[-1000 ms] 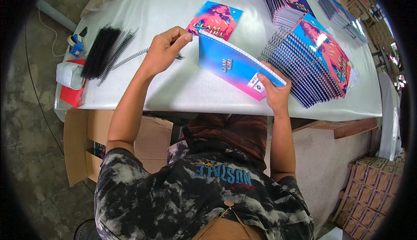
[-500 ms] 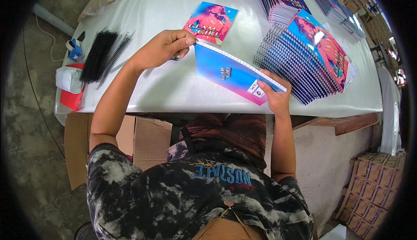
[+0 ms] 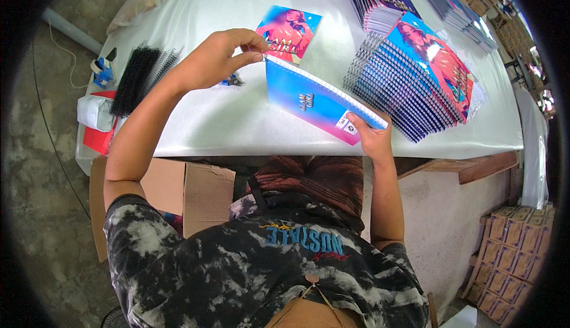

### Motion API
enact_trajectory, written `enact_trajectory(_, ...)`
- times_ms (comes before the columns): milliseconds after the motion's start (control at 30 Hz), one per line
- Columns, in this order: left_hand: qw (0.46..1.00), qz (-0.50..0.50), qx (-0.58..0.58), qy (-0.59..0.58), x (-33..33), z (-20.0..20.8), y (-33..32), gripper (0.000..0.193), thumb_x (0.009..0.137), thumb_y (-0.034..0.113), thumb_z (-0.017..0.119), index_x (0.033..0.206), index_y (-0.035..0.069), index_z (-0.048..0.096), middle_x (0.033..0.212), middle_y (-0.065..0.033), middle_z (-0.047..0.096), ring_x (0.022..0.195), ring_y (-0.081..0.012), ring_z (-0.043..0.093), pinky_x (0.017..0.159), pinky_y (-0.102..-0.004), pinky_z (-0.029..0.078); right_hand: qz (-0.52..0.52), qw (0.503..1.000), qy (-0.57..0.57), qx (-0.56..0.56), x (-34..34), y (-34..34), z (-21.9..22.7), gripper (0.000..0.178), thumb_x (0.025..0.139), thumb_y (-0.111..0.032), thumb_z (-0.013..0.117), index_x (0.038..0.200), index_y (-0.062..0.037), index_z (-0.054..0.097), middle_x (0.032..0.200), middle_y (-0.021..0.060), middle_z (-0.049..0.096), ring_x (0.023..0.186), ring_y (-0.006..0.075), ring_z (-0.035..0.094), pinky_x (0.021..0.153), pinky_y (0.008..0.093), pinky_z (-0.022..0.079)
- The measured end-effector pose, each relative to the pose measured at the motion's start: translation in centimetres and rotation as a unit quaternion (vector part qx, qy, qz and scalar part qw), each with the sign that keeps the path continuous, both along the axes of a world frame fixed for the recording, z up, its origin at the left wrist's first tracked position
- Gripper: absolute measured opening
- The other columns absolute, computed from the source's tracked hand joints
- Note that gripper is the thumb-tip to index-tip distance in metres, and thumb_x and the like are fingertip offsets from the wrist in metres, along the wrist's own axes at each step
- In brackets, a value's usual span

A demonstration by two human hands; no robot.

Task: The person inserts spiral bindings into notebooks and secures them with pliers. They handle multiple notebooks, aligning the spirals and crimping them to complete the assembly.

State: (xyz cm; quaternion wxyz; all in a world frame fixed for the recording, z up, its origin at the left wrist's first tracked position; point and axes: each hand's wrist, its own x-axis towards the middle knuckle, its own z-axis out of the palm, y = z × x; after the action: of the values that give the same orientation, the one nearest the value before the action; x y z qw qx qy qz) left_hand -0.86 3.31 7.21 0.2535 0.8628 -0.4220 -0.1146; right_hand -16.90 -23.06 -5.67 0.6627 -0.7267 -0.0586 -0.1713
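Note:
In my right hand is the lower right end of a notebook with a blue and pink cover, the thumb lying on top near a white label. The notebook is tilted, and its punched white edge faces away from me. My left hand is closed in a pinch at the notebook's upper left corner. Whatever lies between those fingertips is too small to make out. Blue-handled pliers lie on the table below my left hand. Just beyond the fingers rests another notebook cover, blue and pink with a printed figure.
Black spiral coils lie in a bundle at the left, beside a blue tape dispenser and a white packet on red. Coil-bound notebooks are stacked at the right, more stacks behind. A cardboard box stands below the table edge.
My left hand and elbow have shifted slightly left and up. The loose coil seen trailing beneath that hand no longer shows, and the pliers have come into fuller view.

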Motion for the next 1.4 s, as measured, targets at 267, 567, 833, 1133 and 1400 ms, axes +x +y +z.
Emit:
enact_trajectory(267,0.960,0.026,-0.036,0.276,0.7,-0.9,-0.1,0.023,0.092,0.016,0.049,0.108,0.002,0.058,0.082,-0.0001,0.056,0.075,-0.0089,0.049,0.070,-0.0228,0.042,0.032,0.999,-0.018,-0.010,0.2,0.1,1.3,0.026,0.083,-0.001,0.059,0.109,0.0039,0.061,0.092,0.0044,0.065,0.078,0.0063,0.056,0.070,0.0202,0.046)
enact_trajectory(567,0.969,-0.083,-0.075,-0.220,0.6,-2.3,0.0,0.026,0.079,0.011,0.064,0.104,0.005,0.058,0.090,-0.0071,0.062,0.083,-0.0224,0.058,0.077,-0.0316,0.044,-0.015,0.997,0.039,0.061,-0.5,0.9,-0.1,0.018,0.081,0.000,0.062,0.098,0.0031,0.065,0.082,0.0013,0.063,0.071,0.0048,0.054,0.064,0.0188,0.043)
enact_trajectory(833,0.936,-0.083,0.050,-0.339,-1.0,-0.7,-0.9,0.022,0.073,0.015,0.067,0.092,0.007,0.061,0.086,-0.0073,0.062,0.085,-0.0244,0.058,0.078,-0.0351,0.045,-0.030,0.998,-0.017,-0.044,-0.6,1.8,0.5,0.023,0.083,-0.001,0.058,0.105,0.0002,0.064,0.083,0.0076,0.066,0.067,0.0065,0.055,0.062,0.0216,0.045)
enact_trajectory(1133,0.921,-0.083,0.027,-0.380,-1.4,-0.5,-1.8,0.022,0.071,0.013,0.067,0.089,0.008,0.057,0.086,-0.0048,0.059,0.086,-0.0256,0.056,0.073,-0.0392,0.044,-0.020,1.000,0.013,-0.002,-0.9,2.3,0.7,0.022,0.084,0.000,0.055,0.105,0.0050,0.062,0.094,0.0118,0.067,0.081,0.0105,0.060,0.073,0.0244,0.048)
enact_trajectory(1400,0.930,-0.095,0.080,-0.346,-2.0,1.3,-2.3,0.032,0.065,0.013,0.071,0.092,0.006,0.056,0.089,-0.0062,0.060,0.090,-0.0255,0.056,0.081,-0.0363,0.044,-0.022,0.993,-0.076,-0.090,-0.9,2.4,0.4,0.035,0.076,0.007,0.053,0.110,0.0013,0.061,0.107,0.0150,0.063,0.098,0.0218,0.062,0.085,0.0282,0.047)
